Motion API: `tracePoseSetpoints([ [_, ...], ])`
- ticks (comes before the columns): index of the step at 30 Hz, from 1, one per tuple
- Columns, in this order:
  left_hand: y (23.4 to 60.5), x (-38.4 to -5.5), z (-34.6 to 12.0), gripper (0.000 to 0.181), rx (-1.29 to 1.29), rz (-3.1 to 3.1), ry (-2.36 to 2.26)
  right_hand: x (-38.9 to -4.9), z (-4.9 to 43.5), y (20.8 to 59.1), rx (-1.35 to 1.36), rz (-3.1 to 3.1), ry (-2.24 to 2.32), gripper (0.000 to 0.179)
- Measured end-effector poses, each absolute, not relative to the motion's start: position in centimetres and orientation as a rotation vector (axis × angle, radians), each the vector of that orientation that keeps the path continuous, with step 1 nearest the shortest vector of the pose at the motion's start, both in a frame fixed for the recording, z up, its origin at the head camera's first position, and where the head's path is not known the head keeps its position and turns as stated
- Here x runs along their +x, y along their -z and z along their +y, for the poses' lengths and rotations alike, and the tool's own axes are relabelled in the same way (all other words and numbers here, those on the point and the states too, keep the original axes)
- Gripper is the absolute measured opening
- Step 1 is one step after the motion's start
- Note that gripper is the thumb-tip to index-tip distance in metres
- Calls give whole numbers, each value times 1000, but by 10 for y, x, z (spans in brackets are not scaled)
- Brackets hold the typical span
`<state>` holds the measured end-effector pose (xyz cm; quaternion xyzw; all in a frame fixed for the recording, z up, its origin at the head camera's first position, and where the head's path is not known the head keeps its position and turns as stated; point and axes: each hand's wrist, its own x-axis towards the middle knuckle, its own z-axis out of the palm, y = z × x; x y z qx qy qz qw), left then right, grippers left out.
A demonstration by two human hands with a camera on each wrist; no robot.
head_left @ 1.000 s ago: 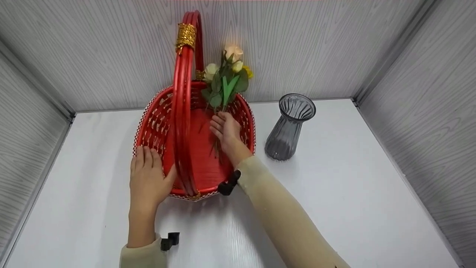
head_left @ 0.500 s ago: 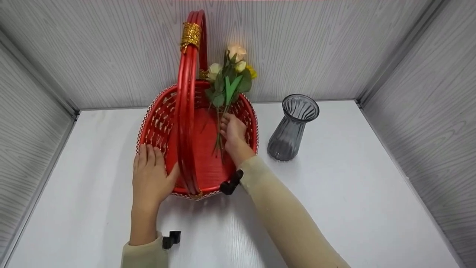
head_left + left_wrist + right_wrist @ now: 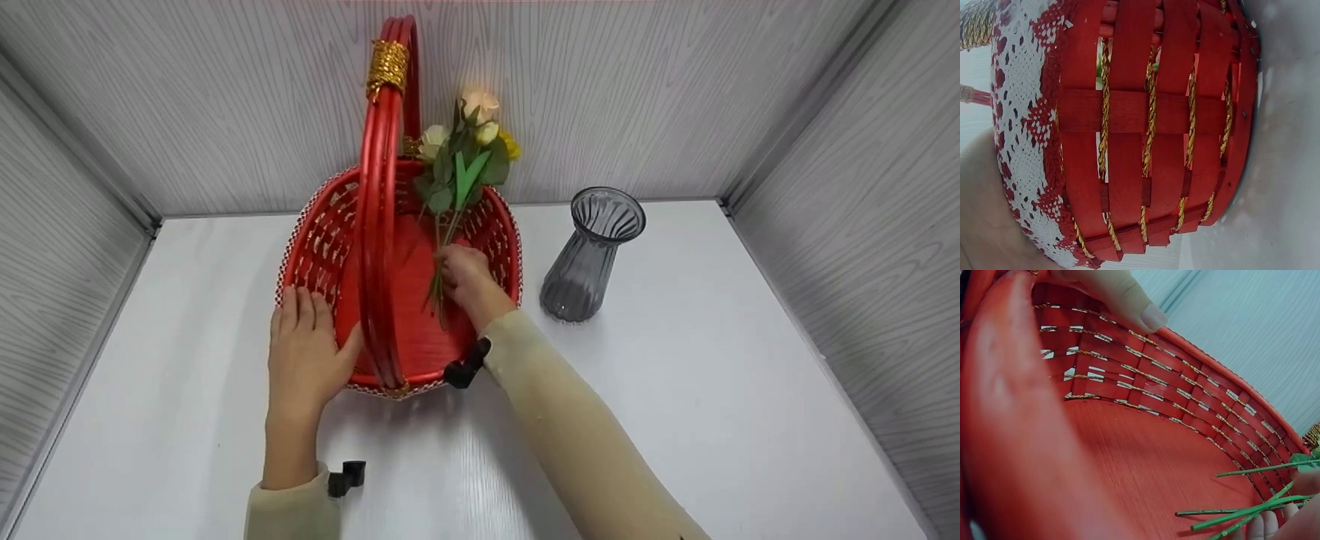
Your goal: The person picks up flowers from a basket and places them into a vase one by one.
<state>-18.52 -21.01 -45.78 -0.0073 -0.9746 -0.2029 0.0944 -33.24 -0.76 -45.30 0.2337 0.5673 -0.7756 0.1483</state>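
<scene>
A red woven basket (image 3: 420,330) with a tall handle stands on the white table. My left hand (image 3: 306,349) rests on its left rim with fingers extended, and the palm (image 3: 988,214) lies against the lace edging in the left wrist view. Inside the basket, my right hand (image 3: 466,276) grips a small bunch of flowers (image 3: 465,169) by the stems. Peach, cream and yellow blooms lean at the back rim. The green stem ends (image 3: 1224,517) poke out past the fingers (image 3: 1264,527) over the basket floor in the right wrist view.
A grey ribbed glass vase (image 3: 581,259) stands right of the basket. The arched handle (image 3: 375,217) rises between the two hands. Pale wood-grain panels (image 3: 600,97) enclose the table (image 3: 697,360) at the back and sides.
My right hand has closed its fingers round the stems and slid lower along them. The left hand stays on the rim; the whole view has shifted slightly.
</scene>
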Motion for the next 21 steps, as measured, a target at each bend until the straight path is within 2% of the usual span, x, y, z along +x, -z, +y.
tracePoseSetpoints([
  [3,458,-185,-210,78,-23,-2892,604,-332,-8,454,651,1678,2197,40],
  [6,458,-185,-211,78,-23,-2895,606,-332,-10,456,630,1727,2202,51],
  [16,458,-185,-210,78,-16,-2889,604,-332,-11,457,602,1845,2199,26],
  [21,460,-186,-210,77,-7,-2872,608,-331,-11,459,609,1866,2198,23],
])
